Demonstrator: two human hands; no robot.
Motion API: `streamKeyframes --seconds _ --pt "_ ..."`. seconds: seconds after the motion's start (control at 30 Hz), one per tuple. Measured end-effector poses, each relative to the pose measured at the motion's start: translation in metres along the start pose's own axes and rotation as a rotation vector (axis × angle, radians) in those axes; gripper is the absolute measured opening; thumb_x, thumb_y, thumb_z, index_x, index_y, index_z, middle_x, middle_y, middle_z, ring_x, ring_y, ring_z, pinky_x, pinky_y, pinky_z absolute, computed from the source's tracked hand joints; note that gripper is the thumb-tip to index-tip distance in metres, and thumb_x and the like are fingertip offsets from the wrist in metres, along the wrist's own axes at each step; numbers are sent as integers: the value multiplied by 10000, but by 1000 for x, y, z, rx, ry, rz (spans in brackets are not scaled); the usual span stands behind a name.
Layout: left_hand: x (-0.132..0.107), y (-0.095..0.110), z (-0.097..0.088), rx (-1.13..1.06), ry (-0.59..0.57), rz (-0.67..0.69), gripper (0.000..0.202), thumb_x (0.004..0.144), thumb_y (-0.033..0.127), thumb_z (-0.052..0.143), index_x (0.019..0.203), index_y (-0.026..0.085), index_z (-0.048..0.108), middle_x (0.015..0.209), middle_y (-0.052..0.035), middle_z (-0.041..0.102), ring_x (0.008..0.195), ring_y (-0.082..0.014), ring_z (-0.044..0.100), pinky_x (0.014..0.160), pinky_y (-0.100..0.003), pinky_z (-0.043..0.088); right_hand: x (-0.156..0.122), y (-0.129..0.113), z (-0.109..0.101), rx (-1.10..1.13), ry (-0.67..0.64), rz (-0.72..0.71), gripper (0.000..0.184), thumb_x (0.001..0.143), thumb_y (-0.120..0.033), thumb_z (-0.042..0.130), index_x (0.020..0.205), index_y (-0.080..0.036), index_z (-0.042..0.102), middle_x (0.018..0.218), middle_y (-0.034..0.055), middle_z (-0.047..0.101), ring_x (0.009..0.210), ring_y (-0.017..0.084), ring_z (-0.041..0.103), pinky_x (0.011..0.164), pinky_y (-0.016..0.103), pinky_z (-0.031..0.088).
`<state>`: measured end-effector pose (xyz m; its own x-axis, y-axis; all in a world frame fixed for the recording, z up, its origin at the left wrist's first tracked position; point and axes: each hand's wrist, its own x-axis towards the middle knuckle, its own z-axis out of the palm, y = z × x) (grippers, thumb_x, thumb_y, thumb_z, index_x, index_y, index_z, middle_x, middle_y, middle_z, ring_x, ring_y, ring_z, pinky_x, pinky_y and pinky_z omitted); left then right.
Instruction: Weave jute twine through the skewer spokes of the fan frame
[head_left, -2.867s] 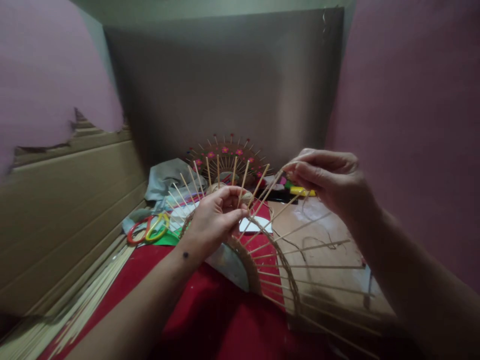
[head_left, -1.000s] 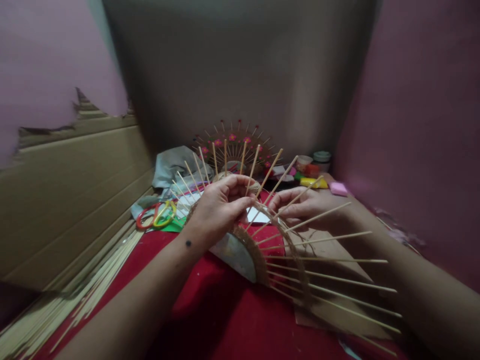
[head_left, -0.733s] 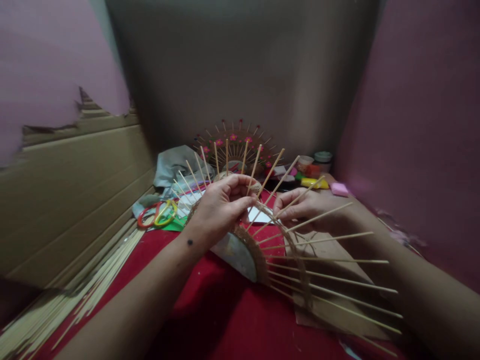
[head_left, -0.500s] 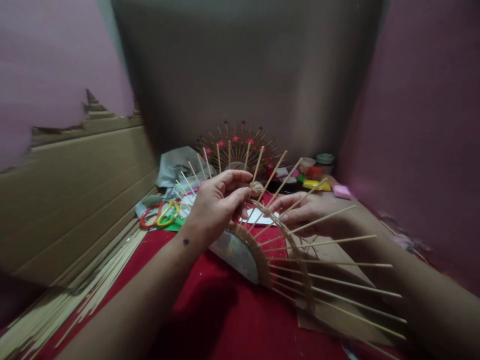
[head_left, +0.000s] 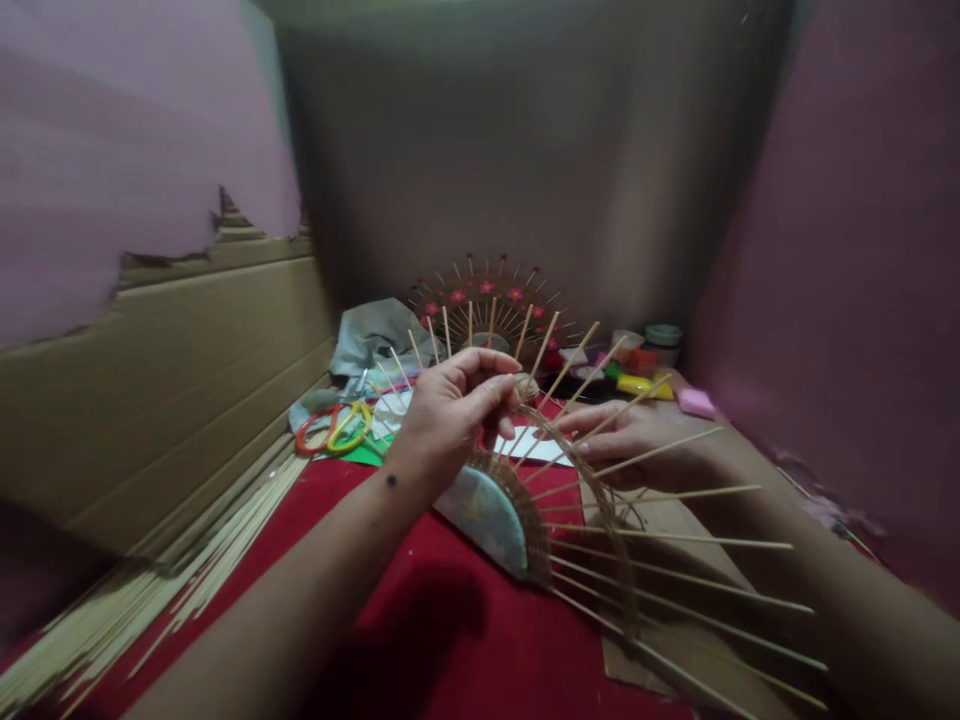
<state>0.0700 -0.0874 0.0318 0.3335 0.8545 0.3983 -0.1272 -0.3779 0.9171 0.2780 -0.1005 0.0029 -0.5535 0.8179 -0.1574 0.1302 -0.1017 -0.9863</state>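
A half-round disc (head_left: 487, 510) with thin wooden sticks (head_left: 675, 545) fanning out of it stands on the red cloth (head_left: 420, 620). Bands of brown twine (head_left: 611, 540) are woven through the sticks. My left hand (head_left: 450, 415) is at the top of the fan, fingertips pinched around the twine among the sticks. My right hand (head_left: 637, 440) lies behind the sticks on the right, fingers curled near the twine; what it grips is hidden.
A finished stick fan with pink flowers (head_left: 491, 305) leans on the back wall. Scissors with red and yellow handles (head_left: 334, 430), grey cloth (head_left: 375, 340), small pots and coloured bits (head_left: 645, 360) lie behind. A pile of loose sticks (head_left: 150, 600) runs along the cardboard (head_left: 187, 370) at left.
My right hand came down from a raised pull of the twine to behind the sticks. My left hand's fingers loosened and pinched again. The view shifted slightly left.
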Motion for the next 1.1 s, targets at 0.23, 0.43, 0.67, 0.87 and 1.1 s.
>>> streamKeyframes --seconds 0.23,0.43,0.67,0.87,1.1 --pt "-4 -1 3 -199 -191 -161 133 766 185 577 880 156 514 603 39 537 429 -54 509 390 -161 389 -2 -4 1 -74 -15 -15 417 760 -292 607 1161 -186 558 535 -79 328 412 26 202 375 191 137" --pt "-5 1 7 -368 -303 -199 255 716 104 619 943 141 508 683 19 563 545 -83 580 508 -197 472 -2 -3 0 -41 14 -16 422 750 -290 623 1153 -182 560 528 -87 324 405 22 195 368 194 122" --pt "0 -8 2 -294 -281 -211 176 808 249 538 961 165 520 577 49 503 395 -46 468 366 -162 368 -2 0 -2 5 -47 -49 393 758 -270 613 1138 -181 572 538 -80 341 408 18 197 385 205 117" --pt "-8 -8 8 179 -241 136 172 797 112 495 957 154 542 739 -11 577 633 -94 561 569 -218 472 -2 -3 -1 -20 -26 -46 374 756 -271 616 1115 -172 577 537 -85 339 400 17 195 376 205 115" --pt "-12 -23 11 663 -100 475 323 798 100 491 1114 169 478 981 -58 607 720 -99 595 673 -236 499 -6 -8 2 -55 -6 -43 361 768 -234 588 1121 -160 569 532 -86 318 400 25 205 371 196 137"
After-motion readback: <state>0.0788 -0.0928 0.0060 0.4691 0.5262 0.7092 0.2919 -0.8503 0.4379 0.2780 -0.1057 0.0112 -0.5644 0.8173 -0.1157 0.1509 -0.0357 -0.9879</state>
